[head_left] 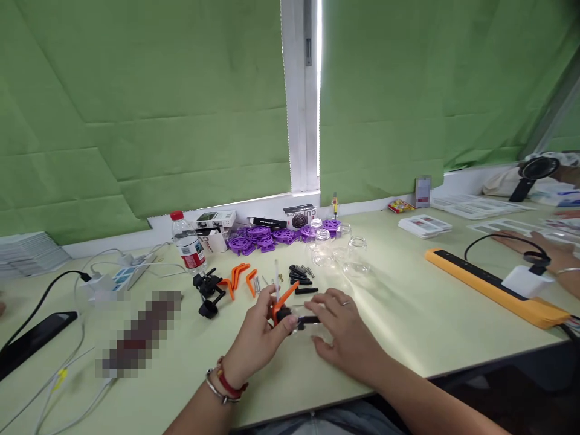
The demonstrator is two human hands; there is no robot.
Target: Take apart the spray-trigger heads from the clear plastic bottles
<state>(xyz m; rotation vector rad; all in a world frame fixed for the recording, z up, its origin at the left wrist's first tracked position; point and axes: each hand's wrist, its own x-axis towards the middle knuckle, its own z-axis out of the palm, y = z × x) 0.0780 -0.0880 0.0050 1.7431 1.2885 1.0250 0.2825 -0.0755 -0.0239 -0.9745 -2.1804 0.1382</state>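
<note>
My left hand (263,332) is closed around a black trigger head with an orange lever (286,295), held just above the front of the table. A thin pale straw (277,272) stands up beside the lever. A black tube (310,319) sticks out of the head to the right, with something clear around it. The fingers and thumb of my right hand (347,329) curve about this tube end; their exact contact is hard to make out. Beyond my hands lie loose orange levers (240,275), several black tubes (301,276), small springs and metal pins.
Clear bottles (356,260) and purple plastic parts (258,238) stand behind. Left are black heads (208,293), a water bottle (189,244), cables and a phone (36,341). An orange power strip (489,287) and another person's hand (521,244) are on the right.
</note>
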